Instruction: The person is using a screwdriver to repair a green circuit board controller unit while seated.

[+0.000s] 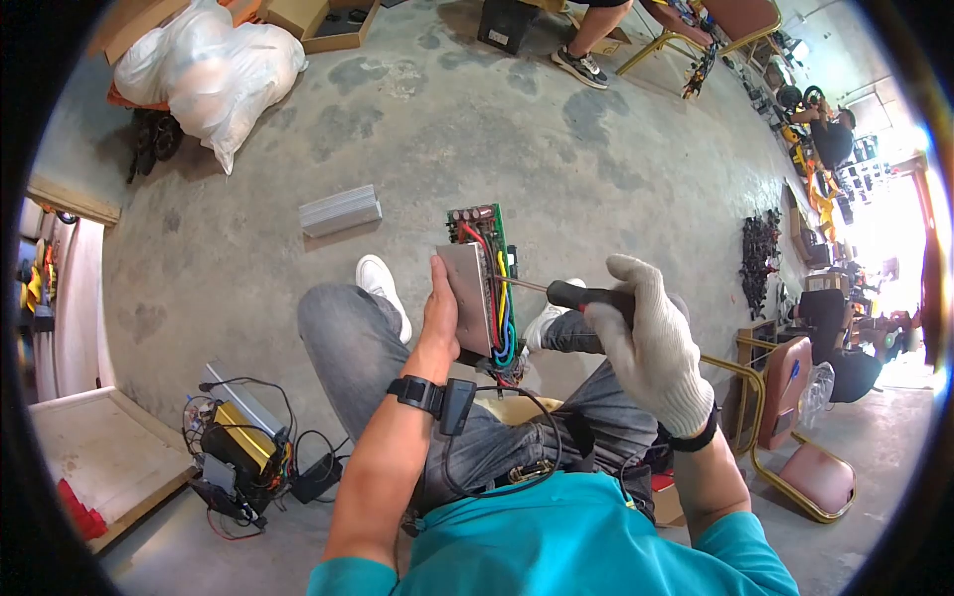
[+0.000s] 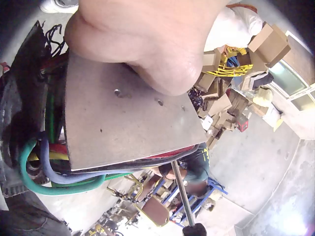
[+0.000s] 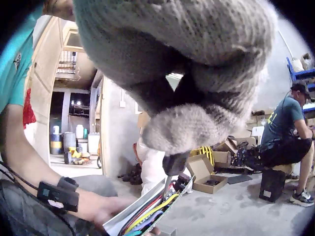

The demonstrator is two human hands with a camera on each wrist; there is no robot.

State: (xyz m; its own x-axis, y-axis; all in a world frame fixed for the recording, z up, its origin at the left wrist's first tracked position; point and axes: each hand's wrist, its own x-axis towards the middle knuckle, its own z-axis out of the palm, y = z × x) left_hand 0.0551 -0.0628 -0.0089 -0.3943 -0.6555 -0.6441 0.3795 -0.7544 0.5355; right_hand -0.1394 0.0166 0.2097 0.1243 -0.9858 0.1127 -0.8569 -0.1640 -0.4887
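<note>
On the left we are seeing a heap of electronic parts (image 1: 238, 447) lying on the floor (image 1: 219, 288), and then a metal cover (image 1: 341, 212). In the middle our bare left hand (image 1: 442, 318) is gripping a circuit board (image 1: 502, 236) at its metal plate (image 1: 467, 298). Beside this plate, coloured wires (image 1: 504, 310) are running lengthwise, and the screwdriver (image 1: 576, 295) is pointing in among them; its tip we cannot tell. To the right, our gloved right hand (image 1: 651, 343) is holding the screwdriver's handle with curled fingers.

White plastic bag (image 1: 224, 74), open cardboard box (image 1: 341, 43), gold-framed chair (image 1: 817, 473), concrete floor (image 1: 229, 258)
</note>
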